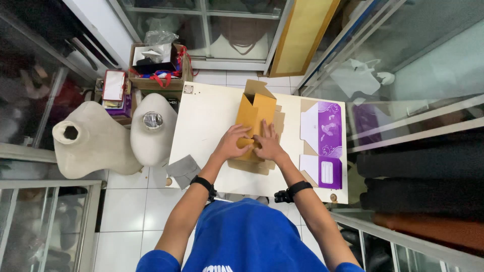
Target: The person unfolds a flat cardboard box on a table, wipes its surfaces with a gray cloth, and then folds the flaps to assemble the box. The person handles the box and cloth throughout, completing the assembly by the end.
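Both hands press on a brown cardboard box [254,128] lying part-folded mid-desk [201,126]. The left hand [233,142] has its fingers curled over a flap; the right hand [268,143] lies flat, fingers spread. A flat purple-and-white carton [322,143] lies just right.

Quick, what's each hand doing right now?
Left hand: fingers curled, pressing on the brown cardboard box.
Right hand: fingers spread, flat on the same box.

A brown cardboard box [255,121], half folded, lies on the white table [201,126]. Its flaps stand open at the far end.
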